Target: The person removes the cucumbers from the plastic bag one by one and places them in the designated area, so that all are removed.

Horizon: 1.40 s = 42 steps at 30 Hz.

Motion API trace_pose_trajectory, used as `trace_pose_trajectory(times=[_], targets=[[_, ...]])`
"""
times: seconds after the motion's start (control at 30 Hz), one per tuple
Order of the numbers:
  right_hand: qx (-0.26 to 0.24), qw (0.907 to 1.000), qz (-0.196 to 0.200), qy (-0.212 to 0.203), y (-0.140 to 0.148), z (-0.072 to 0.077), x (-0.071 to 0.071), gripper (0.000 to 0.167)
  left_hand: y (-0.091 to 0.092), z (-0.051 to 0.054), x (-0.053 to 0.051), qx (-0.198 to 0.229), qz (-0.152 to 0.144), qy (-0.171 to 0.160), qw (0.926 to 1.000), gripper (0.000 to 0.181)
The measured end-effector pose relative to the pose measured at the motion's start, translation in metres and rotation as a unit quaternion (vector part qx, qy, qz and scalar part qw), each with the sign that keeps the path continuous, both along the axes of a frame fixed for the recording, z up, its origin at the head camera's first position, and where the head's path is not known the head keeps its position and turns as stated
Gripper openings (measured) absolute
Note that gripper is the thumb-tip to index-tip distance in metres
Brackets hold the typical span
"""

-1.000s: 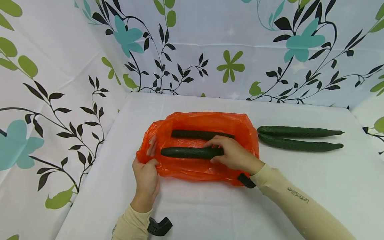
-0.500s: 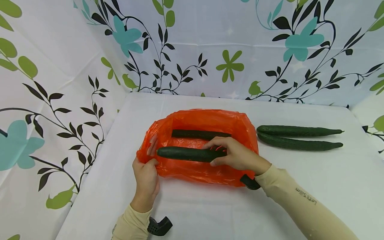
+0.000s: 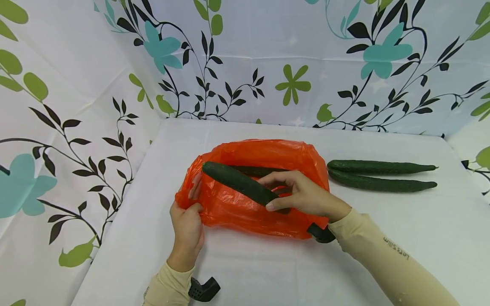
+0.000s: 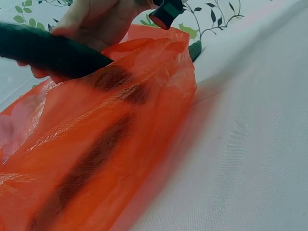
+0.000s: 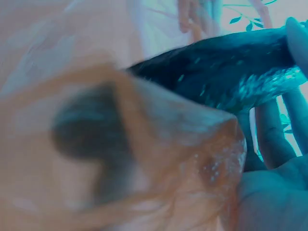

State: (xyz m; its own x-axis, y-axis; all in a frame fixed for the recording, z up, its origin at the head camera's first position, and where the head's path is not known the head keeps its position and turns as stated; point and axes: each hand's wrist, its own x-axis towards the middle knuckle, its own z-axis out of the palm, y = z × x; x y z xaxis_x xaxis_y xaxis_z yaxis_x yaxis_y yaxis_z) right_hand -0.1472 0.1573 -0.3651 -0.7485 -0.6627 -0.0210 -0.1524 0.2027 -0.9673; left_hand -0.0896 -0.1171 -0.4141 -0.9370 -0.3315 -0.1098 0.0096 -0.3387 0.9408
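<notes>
My right hand [image 3: 306, 196] grips a dark green cucumber [image 3: 242, 183] near its right end, above the mouth of an orange plastic bag [image 3: 245, 219]. The cucumber's free end tilts up toward the left. Behind it, a second cucumber [image 3: 254, 171] lies in the bag, partly covered. With my left hand [image 3: 186, 231] I hold the bag's left rim, thumb outside and fingers seen through the film. In the left wrist view the held cucumber [image 4: 53, 50] stands out over the bag's edge. The right wrist view shows fingers around the cucumber [image 5: 216, 70].
Two more cucumbers [image 3: 383, 183] lie side by side on the white table [image 3: 260, 272], right of the bag. A cloth printed with leaves and flowers [image 3: 237, 55] hangs behind the table and along its left. Each wrist carries a black device [image 3: 204, 289].
My right hand has lifted the gripped cucumber from lying level in the bag, and its left end has swung up and away. My left hand stays on the rim.
</notes>
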Motion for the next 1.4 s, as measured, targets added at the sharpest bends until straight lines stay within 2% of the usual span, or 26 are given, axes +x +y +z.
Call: trace_pose_trajectory(times=[0.17,0.33,0.57,0.7,0.83,1.1,1.4], targets=[[-0.063,0.9972,0.007,-0.039,-0.001,0.006,0.002,0.044,0.000,0.000,0.000,-0.003,0.001,-0.003,1.0000,0.067],[-0.121,0.9912,0.010,-0.051,0.000,0.012,0.004,0.042,0.001,-0.001,0.000,0.003,0.001,0.003,1.0000,0.068],[-0.201,0.9764,0.016,-0.078,0.008,0.017,0.006,0.040,0.001,-0.002,0.001,0.003,-0.004,0.017,0.9998,0.071],[-0.234,0.9677,0.019,-0.092,0.013,0.021,0.006,0.042,0.001,-0.001,0.001,0.001,-0.004,0.012,0.9999,0.070],[-0.269,0.9569,0.017,-0.108,0.020,0.025,0.007,0.037,0.001,0.000,0.001,0.001,-0.003,0.003,1.0000,0.070],[-0.327,0.9391,0.000,-0.106,0.042,0.035,0.012,0.033,0.001,-0.001,0.001,0.007,-0.005,-0.001,1.0000,0.070],[-0.373,0.9222,-0.060,-0.082,0.077,0.046,0.024,0.029,0.000,-0.002,0.001,0.005,-0.007,0.001,1.0000,0.070]])
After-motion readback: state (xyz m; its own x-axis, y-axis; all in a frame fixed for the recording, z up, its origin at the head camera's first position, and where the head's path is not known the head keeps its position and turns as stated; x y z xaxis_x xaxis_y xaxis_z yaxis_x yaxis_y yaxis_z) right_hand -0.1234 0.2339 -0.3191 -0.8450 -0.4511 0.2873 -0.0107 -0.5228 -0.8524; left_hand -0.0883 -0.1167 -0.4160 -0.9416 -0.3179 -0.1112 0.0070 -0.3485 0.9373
